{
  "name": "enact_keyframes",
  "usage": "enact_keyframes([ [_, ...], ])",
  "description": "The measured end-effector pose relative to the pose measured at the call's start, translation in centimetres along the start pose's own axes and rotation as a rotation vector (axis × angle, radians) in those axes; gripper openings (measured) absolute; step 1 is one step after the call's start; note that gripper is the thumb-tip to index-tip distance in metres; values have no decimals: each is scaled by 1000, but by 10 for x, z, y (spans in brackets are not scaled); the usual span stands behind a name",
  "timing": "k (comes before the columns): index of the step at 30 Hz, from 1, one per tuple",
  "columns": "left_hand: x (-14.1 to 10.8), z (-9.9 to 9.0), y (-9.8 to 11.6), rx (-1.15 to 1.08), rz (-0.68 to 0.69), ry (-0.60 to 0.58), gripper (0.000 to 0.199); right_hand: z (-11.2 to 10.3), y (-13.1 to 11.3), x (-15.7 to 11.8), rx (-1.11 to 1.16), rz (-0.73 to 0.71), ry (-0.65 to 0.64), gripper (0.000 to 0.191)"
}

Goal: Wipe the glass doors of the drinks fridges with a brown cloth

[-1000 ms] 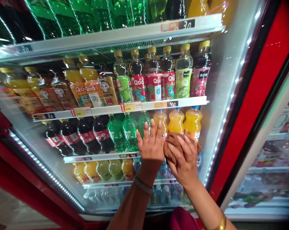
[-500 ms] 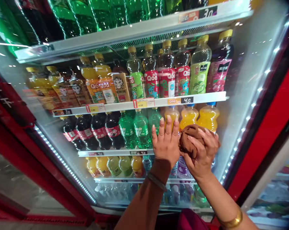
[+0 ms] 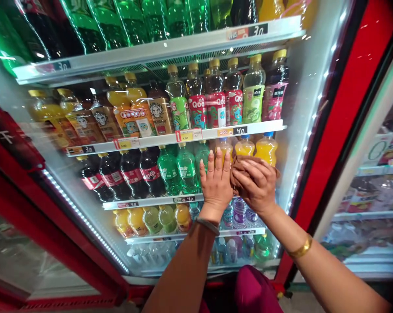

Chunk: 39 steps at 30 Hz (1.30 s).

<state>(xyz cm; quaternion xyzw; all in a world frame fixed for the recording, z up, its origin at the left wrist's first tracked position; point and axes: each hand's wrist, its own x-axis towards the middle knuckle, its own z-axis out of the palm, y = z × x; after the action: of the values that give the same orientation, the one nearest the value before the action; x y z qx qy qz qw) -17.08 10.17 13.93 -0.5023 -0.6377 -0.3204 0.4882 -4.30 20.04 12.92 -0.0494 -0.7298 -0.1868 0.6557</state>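
Observation:
A glass door (image 3: 314, 87) seems to stand between my hands and shelves of bottled drinks. My left hand (image 3: 216, 182) lies flat against it with fingers spread, holding nothing, in front of green and orange bottles. Just to its right, my right hand (image 3: 258, 184) has its fingers bent over a crumpled brown cloth (image 3: 238, 167), pressed toward the glass. The two hands are side by side, the cloth's left edge close to my left hand. Orange drink bottles (image 3: 266, 150) with blue caps show above the cloth.
Red door frames (image 3: 338, 100) flank the cooler. White shelf edges with price tags (image 3: 183, 135) cross the view, bearing colas, juices and green bottles. Another stocked cooler (image 3: 369, 191) stands at the right. A magenta-clad knee (image 3: 255, 289) shows at the bottom.
The view has shifted, and more of the right-hand cooler shows. My right hand and the brown cloth appear slightly closer to my left hand, which stays spread.

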Motion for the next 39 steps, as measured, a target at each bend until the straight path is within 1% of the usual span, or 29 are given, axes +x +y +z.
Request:
enact_keyframes([
  [2, 1, -1, 0, -14, -7, -12, 68, -7, 6, -13, 19, -26, -50, 40],
  [3, 2, -1, 1, -23, -8, -18, 68, -10, 10, -13, 22, -23, -58, 38],
  [5, 3, -3, 2, -30, -6, -20, 68, -14, 19, 1, 5, 24, -19, 36],
  [7, 4, -4, 2, -15, 0, -17, 68, -12, 24, 23, -40, 105, 84, 37],
  [9, 5, -4, 2, 4, 2, -13, 68, -7, 22, 40, -79, 117, 154, 39],
  [10, 5, -4, 2, 9, 1, -12, 68, -4, 19, 43, -91, 103, 157, 41],
  [12, 4, -2, 2, 14, 3, -4, 67, -2, 8, 36, -90, 69, 102, 47],
  [15, 3, 0, 1, 46, 17, 33, 67, -5, -6, 8, -69, 47, -22, 54],
  [17, 3, 0, 1, 72, 30, 55, 66, -8, -5, -6, -86, 23, -56, 53],
  [18, 4, 0, 1, 78, 33, 56, 66, -10, -3, -7, -100, 5, -64, 52],
  [20, 4, -1, 2, 69, 35, 49, 67, -10, 5, 2, -126, -24, -58, 49],
  [23, 5, -2, 1, 44, 25, 38, 67, -5, 14, 31, -133, -17, 0, 45],
  [25, 5, -2, 1, 30, 22, 27, 68, 0, 12, 44, -116, 13, 48, 42],
  [26, 5, -2, 1, 20, 20, 17, 68, 3, 9, 45, -105, 28, 59, 42],
  [28, 5, -2, 1, -4, 9, 5, 68, 6, 2, 38, -88, 47, 59, 39],
  [31, 5, -1, 1, -25, -5, 10, 66, 3, -5, 8, -58, 35, 30, 40],
  [33, 5, -1, 1, -13, 4, 18, 65, -4, -2, -12, -31, 0, -3, 41],
  [35, 5, -1, 1, 6, 22, 28, 66, -13, 6, -25, -21, -42, -40, 40],
  [37, 4, 0, 1, 9, 30, 35, 67, -20, 17, -24, -35, -33, -42, 38],
  [39, 4, 1, 1, -9, 30, 38, 68, -20, 26, -8, -68, 46, 19, 39],
])
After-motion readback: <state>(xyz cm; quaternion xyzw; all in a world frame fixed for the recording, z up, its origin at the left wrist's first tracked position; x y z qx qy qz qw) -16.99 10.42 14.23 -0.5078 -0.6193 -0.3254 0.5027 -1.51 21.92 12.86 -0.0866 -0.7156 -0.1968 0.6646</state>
